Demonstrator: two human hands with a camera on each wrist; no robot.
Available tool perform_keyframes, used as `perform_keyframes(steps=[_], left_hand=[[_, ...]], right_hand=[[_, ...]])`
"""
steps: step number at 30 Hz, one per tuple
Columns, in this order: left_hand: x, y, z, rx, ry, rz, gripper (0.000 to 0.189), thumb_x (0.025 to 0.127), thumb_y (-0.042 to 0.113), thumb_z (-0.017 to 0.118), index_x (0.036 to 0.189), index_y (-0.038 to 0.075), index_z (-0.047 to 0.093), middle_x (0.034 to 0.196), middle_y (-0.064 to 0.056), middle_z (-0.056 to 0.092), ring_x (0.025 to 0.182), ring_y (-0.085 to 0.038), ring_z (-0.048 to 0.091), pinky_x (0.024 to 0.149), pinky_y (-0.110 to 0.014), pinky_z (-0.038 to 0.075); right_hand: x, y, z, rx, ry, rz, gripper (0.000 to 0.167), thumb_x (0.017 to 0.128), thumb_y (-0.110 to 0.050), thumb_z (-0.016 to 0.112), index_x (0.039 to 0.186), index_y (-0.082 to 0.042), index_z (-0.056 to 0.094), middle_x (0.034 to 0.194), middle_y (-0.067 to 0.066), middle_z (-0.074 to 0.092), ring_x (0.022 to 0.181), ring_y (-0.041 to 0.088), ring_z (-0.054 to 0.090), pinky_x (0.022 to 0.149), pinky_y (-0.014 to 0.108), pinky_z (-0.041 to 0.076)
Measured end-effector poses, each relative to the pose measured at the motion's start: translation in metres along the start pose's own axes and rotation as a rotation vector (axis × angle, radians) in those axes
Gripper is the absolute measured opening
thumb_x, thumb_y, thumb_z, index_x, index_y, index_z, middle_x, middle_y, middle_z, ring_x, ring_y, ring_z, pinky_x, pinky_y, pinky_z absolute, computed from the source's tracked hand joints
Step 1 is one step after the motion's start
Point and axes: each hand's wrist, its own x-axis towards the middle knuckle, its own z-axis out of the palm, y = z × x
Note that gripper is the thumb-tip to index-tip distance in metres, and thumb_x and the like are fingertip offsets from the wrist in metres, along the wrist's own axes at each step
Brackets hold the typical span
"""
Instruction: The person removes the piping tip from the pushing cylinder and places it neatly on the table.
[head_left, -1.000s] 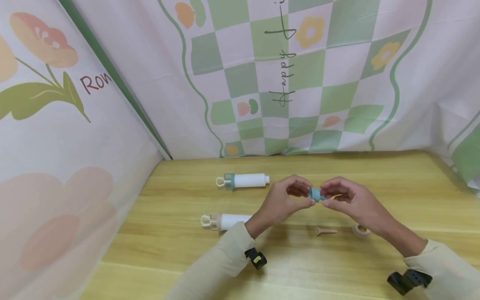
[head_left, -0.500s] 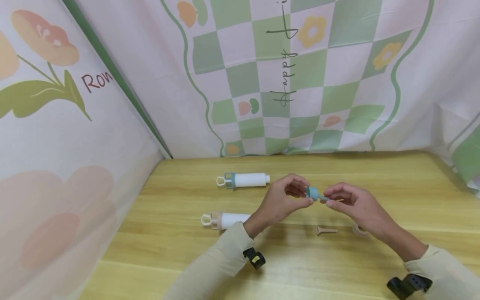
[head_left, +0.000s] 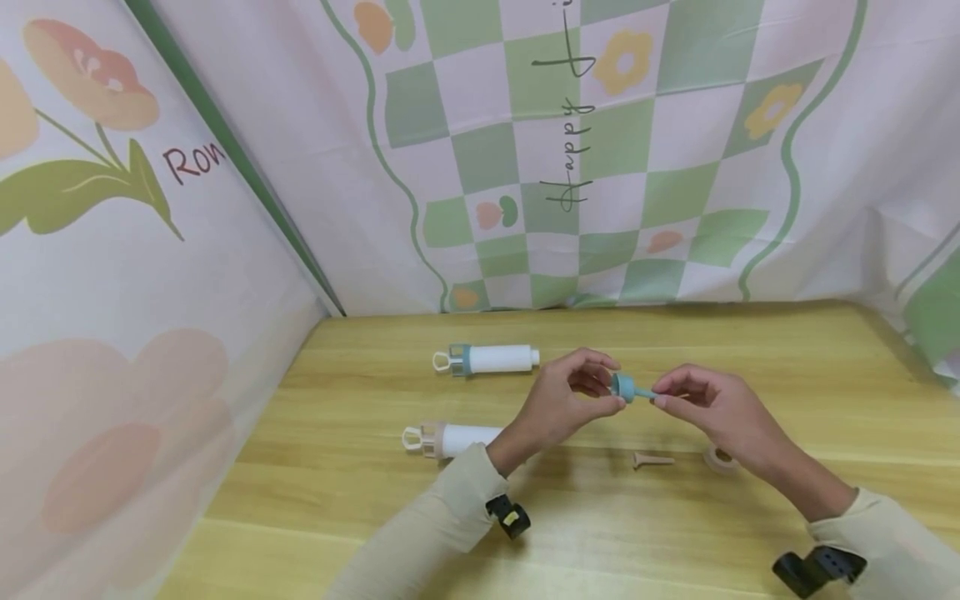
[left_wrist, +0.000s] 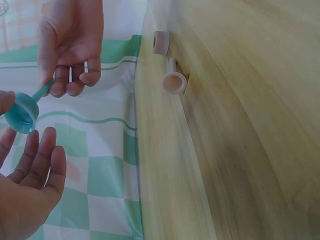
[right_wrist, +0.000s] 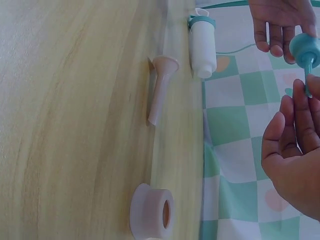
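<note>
Above the table, my left hand (head_left: 558, 402) pinches a teal ring-shaped cap (head_left: 622, 387) between thumb and fingers. A thin teal nozzle stem (head_left: 645, 393) sticks out of the cap toward the right, and the fingertips of my right hand (head_left: 723, 412) pinch its end. In the left wrist view the cap's hollow side (left_wrist: 24, 116) faces the camera. Below the hands on the table lie a pinkish-beige funnel-shaped nozzle (right_wrist: 161, 87) and a pinkish-beige ring cap (right_wrist: 152, 212), both untouched.
A white cylinder with a teal collar and white pull ring (head_left: 501, 359) lies at the back left. Nearer lies a white cylinder with a beige collar (head_left: 467, 440), partly hidden by my left forearm. A patterned cloth (head_left: 555, 250) hangs behind the wooden table (head_left: 600, 542).
My right hand has drawn slightly right from the cap, and the teal stem now shows between the hands. The cap has tilted and shifted slightly left. The objects on the table stay put.
</note>
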Motion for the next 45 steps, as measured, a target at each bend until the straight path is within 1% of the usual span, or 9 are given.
perform_keyframes(steps=[3, 6, 11, 17, 24, 26, 33, 38, 45], left_hand=[[0.000, -0.001, 0.001, -0.006, 0.004, -0.004, 0.029, 0.085, 0.001, 0.078, 0.112, 0.002, 0.066, 0.100, -0.012, 0.069, 0.086, -0.006, 0.064, 0.079, -0.025, 0.056], [0.000, -0.002, 0.001, -0.014, 0.011, -0.007, 0.027, 0.085, 0.002, 0.078, 0.111, 0.002, 0.067, 0.101, -0.013, 0.070, 0.086, -0.005, 0.064, 0.079, -0.026, 0.056], [-0.002, -0.003, 0.002, -0.015, 0.034, -0.020, 0.026, 0.086, 0.004, 0.078, 0.110, 0.004, 0.070, 0.102, -0.014, 0.071, 0.082, -0.005, 0.065, 0.076, -0.026, 0.056], [-0.003, -0.004, 0.002, -0.001, 0.034, -0.024, 0.025, 0.086, 0.006, 0.078, 0.110, 0.004, 0.071, 0.100, -0.005, 0.072, 0.082, -0.005, 0.065, 0.075, -0.026, 0.056], [-0.003, -0.004, 0.002, -0.033, 0.041, -0.037, 0.025, 0.087, 0.006, 0.078, 0.111, 0.002, 0.071, 0.097, 0.002, 0.071, 0.082, -0.006, 0.065, 0.074, -0.027, 0.057], [-0.003, -0.004, 0.002, -0.038, 0.046, -0.035, 0.025, 0.087, 0.005, 0.078, 0.111, 0.002, 0.072, 0.096, 0.002, 0.071, 0.081, -0.006, 0.065, 0.074, -0.027, 0.057], [-0.005, -0.004, 0.003, -0.072, 0.067, -0.035, 0.026, 0.087, 0.004, 0.077, 0.112, 0.000, 0.072, 0.098, 0.000, 0.072, 0.081, -0.006, 0.066, 0.073, -0.029, 0.058], [-0.005, -0.005, 0.003, -0.088, 0.073, -0.034, 0.027, 0.087, 0.004, 0.077, 0.113, -0.001, 0.073, 0.097, -0.002, 0.073, 0.078, -0.007, 0.067, 0.071, -0.030, 0.058], [-0.005, -0.006, 0.003, -0.118, 0.084, -0.035, 0.029, 0.087, 0.003, 0.077, 0.114, -0.005, 0.072, 0.099, -0.005, 0.074, 0.075, -0.008, 0.068, 0.069, -0.031, 0.059]], right_hand=[[0.000, -0.002, 0.000, -0.018, 0.013, -0.003, 0.017, 0.100, -0.020, 0.064, 0.108, -0.005, 0.068, 0.101, 0.012, 0.069, 0.088, 0.021, 0.068, 0.069, 0.031, 0.054], [-0.001, -0.003, 0.001, -0.018, 0.032, -0.004, 0.016, 0.100, -0.020, 0.065, 0.107, -0.006, 0.068, 0.100, 0.013, 0.069, 0.087, 0.021, 0.068, 0.068, 0.030, 0.054], [-0.001, -0.003, 0.007, 0.048, 0.063, -0.010, 0.015, 0.098, -0.014, 0.066, 0.107, -0.002, 0.068, 0.098, 0.010, 0.070, 0.084, 0.016, 0.067, 0.071, 0.026, 0.055], [0.000, -0.005, 0.011, 0.067, 0.072, -0.016, 0.016, 0.098, -0.013, 0.067, 0.108, -0.002, 0.068, 0.098, 0.003, 0.071, 0.087, 0.013, 0.067, 0.075, 0.023, 0.054], [0.004, -0.011, 0.014, 0.085, 0.069, -0.021, 0.017, 0.098, -0.014, 0.066, 0.108, -0.001, 0.068, 0.097, 0.005, 0.071, 0.087, 0.017, 0.066, 0.076, 0.024, 0.054], [0.005, -0.013, 0.015, 0.112, 0.067, -0.009, 0.018, 0.098, -0.014, 0.066, 0.108, 0.001, 0.067, 0.096, 0.004, 0.071, 0.087, 0.018, 0.067, 0.077, 0.024, 0.055], [0.008, -0.017, 0.018, 0.191, 0.057, 0.049, 0.024, 0.099, -0.018, 0.066, 0.107, 0.004, 0.066, 0.098, 0.011, 0.071, 0.091, 0.019, 0.067, 0.082, 0.026, 0.054], [0.010, -0.017, 0.018, 0.227, 0.061, 0.045, 0.023, 0.099, -0.015, 0.066, 0.106, 0.006, 0.065, 0.097, 0.013, 0.071, 0.088, 0.015, 0.067, 0.081, 0.025, 0.054], [0.009, -0.015, 0.020, 0.291, 0.058, 0.036, 0.019, 0.098, -0.010, 0.065, 0.105, 0.007, 0.065, 0.096, 0.012, 0.070, 0.087, 0.018, 0.066, 0.079, 0.026, 0.055]])
